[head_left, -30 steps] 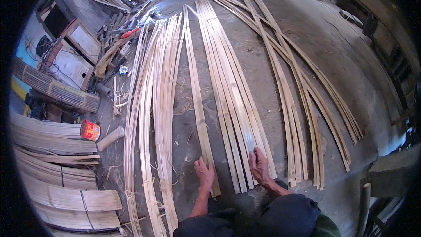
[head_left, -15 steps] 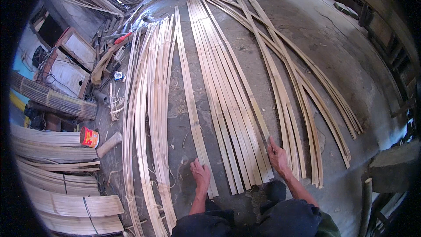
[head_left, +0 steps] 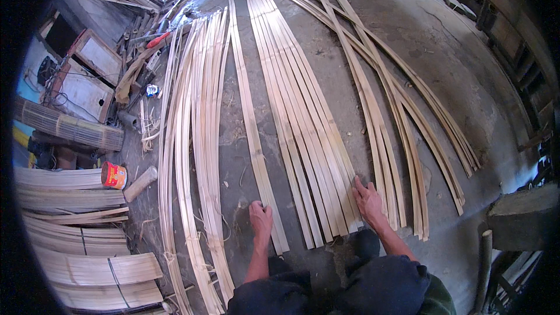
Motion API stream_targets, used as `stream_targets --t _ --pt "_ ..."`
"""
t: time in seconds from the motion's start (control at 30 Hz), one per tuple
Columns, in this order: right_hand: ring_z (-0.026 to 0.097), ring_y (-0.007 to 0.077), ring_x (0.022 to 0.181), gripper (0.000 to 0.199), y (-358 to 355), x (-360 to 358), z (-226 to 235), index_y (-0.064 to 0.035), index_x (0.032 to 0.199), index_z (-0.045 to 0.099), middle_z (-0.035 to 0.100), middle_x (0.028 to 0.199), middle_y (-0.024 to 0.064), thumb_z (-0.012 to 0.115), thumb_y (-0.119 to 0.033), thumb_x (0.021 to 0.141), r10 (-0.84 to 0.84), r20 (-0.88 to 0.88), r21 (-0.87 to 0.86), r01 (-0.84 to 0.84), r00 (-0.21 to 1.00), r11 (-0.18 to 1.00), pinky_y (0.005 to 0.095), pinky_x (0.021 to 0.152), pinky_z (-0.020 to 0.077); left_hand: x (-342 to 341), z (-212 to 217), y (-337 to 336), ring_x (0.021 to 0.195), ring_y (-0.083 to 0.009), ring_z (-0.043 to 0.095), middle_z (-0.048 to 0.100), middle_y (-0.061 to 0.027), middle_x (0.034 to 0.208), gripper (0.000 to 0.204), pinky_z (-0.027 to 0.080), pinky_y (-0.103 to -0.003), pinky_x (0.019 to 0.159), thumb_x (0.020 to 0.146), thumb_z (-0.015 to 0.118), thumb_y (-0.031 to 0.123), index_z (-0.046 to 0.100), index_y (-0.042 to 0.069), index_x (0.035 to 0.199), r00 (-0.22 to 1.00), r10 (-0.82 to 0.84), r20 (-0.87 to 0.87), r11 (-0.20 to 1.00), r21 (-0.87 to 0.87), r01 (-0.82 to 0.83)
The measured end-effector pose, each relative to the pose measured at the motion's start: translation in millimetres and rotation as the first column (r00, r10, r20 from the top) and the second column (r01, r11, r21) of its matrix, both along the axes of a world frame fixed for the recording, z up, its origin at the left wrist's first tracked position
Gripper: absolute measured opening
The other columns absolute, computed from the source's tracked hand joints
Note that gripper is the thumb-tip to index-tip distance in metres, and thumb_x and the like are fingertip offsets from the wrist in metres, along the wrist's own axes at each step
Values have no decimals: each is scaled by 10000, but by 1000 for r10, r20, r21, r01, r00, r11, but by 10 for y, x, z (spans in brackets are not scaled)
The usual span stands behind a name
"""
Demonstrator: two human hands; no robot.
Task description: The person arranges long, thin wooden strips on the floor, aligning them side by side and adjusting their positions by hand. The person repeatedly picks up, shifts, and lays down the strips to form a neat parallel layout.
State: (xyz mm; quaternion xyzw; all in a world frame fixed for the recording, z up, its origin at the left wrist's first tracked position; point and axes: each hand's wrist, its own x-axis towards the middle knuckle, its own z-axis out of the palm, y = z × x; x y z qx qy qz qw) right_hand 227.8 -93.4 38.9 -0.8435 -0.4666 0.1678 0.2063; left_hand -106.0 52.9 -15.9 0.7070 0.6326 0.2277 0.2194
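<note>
Long, flat pale bamboo strips lie lengthwise on the floor in front of me. My right hand [head_left: 368,202] is at the near right edge of the middle row of strips [head_left: 312,157], its fingers stretched forward against the outermost strip. My left hand [head_left: 261,218] has its fingers curled in, at the left edge of a narrow pair of strips [head_left: 255,149] lying apart from the row. What its fingers hold, if anything, is hidden.
Looser strip bundles [head_left: 201,99] lie to the left, and crossing strips [head_left: 373,76] to the right. A red tin [head_left: 114,175] and a short wooden cylinder [head_left: 142,183] are beside tied stacks of slats [head_left: 99,268]. A concrete block [head_left: 522,216] stands at right.
The outermost right strip, whose far part stood apart from the middle row, now lies against it. My right hand's fingers have straightened; my left hand has shifted slightly left and forward.
</note>
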Motion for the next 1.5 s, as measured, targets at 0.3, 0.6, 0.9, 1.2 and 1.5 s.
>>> stream_targets --t 0.3,0.6,0.9,1.2,1.5 --pt "621 416 834 458 -29 50 58 -183 1397 494 581 956 215 551 -313 961 31 34 -63 -29 999 998 501 689 508 151 288 62 893 -347 641 658 -203 913 281 493 -440 817 811 651 189 633 -33 983 994 105 -14 966 -238 -105" --pt "645 225 710 258 94 -770 -185 -23 1192 620 656 857 119 575 -142 967 296 -415 459 -83 860 885 360 608 514 117 318 91 842 -278 670 679 -196 869 280 512 -383 769 838 660 211 661 -40 963 966 160 201 933 -350 -82" --pt "631 262 810 337 407 -1817 -164 1 1156 545 633 865 181 599 -261 951 327 -677 132 -329 660 935 400 765 509 84 256 27 697 -189 651 645 -145 855 158 563 -320 605 961 529 101 463 -14 1048 799 343 494 835 -550 -18" --pt "474 75 618 227 417 -1441 219 3 1003 545 496 698 -6 514 -221 1016 36 -810 176 184 585 967 246 539 414 194 372 23 718 -212 673 664 -155 870 205 581 -328 617 971 551 129 498 -30 1089 646 433 628 755 -645 121" --pt "500 93 604 518 178 -279 330 -110 1484 399 536 674 28 557 -197 999 -24 -366 315 148 930 937 264 561 452 144 152 -65 718 -207 678 674 -148 880 246 575 -320 637 961 575 168 513 -25 1099 625 417 660 786 -607 117"
